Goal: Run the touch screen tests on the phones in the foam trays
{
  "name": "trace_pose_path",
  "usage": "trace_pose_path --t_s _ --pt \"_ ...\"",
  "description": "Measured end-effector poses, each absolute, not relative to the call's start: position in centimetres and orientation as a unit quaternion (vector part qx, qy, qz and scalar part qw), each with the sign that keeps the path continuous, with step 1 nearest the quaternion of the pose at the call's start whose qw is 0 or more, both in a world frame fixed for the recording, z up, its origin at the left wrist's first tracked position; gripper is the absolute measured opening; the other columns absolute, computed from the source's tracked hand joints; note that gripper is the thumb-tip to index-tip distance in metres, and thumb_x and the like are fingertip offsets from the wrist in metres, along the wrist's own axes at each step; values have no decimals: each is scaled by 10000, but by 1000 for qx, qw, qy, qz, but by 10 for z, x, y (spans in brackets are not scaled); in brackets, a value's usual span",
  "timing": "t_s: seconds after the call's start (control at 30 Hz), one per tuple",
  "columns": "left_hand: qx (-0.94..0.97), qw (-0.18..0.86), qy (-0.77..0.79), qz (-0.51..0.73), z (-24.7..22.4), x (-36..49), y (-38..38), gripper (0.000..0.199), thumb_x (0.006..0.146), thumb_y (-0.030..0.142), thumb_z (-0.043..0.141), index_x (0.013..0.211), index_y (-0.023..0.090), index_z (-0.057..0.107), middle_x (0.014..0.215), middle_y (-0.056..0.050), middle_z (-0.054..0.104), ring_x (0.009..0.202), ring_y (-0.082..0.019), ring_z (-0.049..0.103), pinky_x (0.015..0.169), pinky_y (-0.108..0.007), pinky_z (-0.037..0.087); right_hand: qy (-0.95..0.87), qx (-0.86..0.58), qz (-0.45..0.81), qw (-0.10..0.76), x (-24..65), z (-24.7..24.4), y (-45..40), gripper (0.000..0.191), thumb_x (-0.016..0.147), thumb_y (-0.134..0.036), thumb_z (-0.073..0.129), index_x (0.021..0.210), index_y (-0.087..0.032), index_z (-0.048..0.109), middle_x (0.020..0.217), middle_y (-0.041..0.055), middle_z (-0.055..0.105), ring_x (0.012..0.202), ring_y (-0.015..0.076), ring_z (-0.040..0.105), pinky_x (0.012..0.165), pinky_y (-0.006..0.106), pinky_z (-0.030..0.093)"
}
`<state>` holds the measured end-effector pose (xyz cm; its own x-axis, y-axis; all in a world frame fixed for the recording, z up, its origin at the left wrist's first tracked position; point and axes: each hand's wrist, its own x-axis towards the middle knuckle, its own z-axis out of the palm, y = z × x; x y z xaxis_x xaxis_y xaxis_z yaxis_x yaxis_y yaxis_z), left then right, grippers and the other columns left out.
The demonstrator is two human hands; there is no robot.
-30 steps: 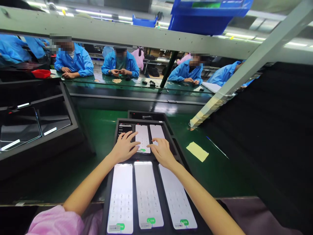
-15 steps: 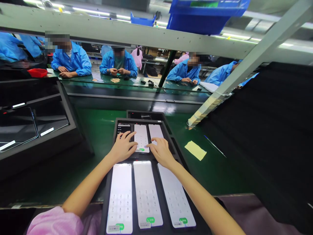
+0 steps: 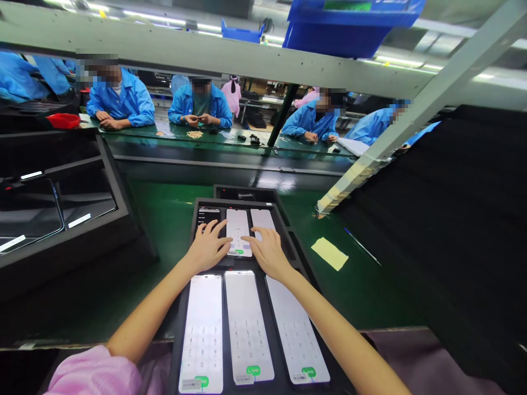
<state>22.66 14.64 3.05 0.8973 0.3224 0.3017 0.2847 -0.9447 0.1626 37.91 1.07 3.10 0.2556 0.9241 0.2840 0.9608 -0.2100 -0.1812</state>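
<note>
Both hands are over the far row of a black tray (image 3: 218, 265) that holds several smartphones. Under my fingers is the far middle smartphone (image 3: 237, 222), its white dial pad lit. My left hand (image 3: 208, 247) has its fingers spread, thumb at the dial pad, and partly covers a phone with a dark text menu (image 3: 208, 215). My right hand (image 3: 269, 252) is open too, with a thumb or finger over the same dial pad; it hides part of the far right phone (image 3: 263, 216). The near left (image 3: 201, 312), near middle (image 3: 247, 302) and near right phones (image 3: 294, 329) show dial pads.
On the left stands a black tray (image 3: 123, 230) of dark-screened phones. A yellow paper (image 3: 329, 253) and a pen (image 3: 362, 247) lie on the green table to the right. A slanted post (image 3: 354, 175) rises beyond them. Several people in blue work across the bench.
My right hand has shifted slightly left, its thumb or finger moving further over the middle phone's dial pad. Digits now show above that keypad. My left hand stays nearly in place.
</note>
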Motion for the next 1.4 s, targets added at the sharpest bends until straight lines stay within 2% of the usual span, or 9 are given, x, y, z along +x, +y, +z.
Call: trace_pose_path --t_s 0.2,0.33,0.6,0.8,1.03,1.23,1.4 --pt "970 60 159 176 30 226 146 351 914 324 336 1130 295 611 1394 -80 389 1252 -303 333 972 -516 287 -590 -784 -63 184 384 31 4 454 917 -235 232 940 -268 685 1077 72 536 1078 211 434 1002 451 261" --pt "969 66 146 188 29 225 146 343 917 318 333 1091 309 628 1375 -64 412 1232 -288 349 958 -503 297 -600 -780 -47 170 383 30 4 437 905 -221 259 910 -286 691 1067 58 541 1067 205 443 1007 461 249" --pt "972 73 129 181 29 225 146 399 919 304 328 812 276 711 1343 -41 449 1204 -305 359 931 -513 296 -595 -779 -54 189 382 31 5 440 903 -218 261 928 -295 693 1056 62 534 1050 201 445 995 455 265" --pt "972 73 128 183 31 224 145 366 912 300 349 847 287 709 1351 -44 445 1201 -304 366 926 -512 297 -592 -779 -57 198 385 31 4 450 902 -225 249 920 -299 693 1052 60 525 1050 202 439 985 451 268" --pt "974 83 124 173 39 229 145 341 913 317 341 1031 305 661 1377 -67 406 1196 -300 367 921 -499 311 -470 -833 -120 265 412 28 -19 448 901 -276 246 902 -271 694 1018 60 533 972 211 453 935 438 296" --pt "990 57 26 130 53 270 132 346 915 384 342 1057 304 647 1390 -62 398 1193 -301 382 928 -488 316 -432 -859 -107 254 418 20 -31 442 888 -268 261 854 -274 701 943 55 536 916 206 453 914 436 315" --pt "993 41 0 113 49 288 123 348 911 389 353 1032 290 664 1381 -76 413 1165 -312 408 905 -491 332 -446 -855 -107 241 412 23 -32 425 887 -251 276 868 -258 701 955 59 535 926 208 446 931 433 310"
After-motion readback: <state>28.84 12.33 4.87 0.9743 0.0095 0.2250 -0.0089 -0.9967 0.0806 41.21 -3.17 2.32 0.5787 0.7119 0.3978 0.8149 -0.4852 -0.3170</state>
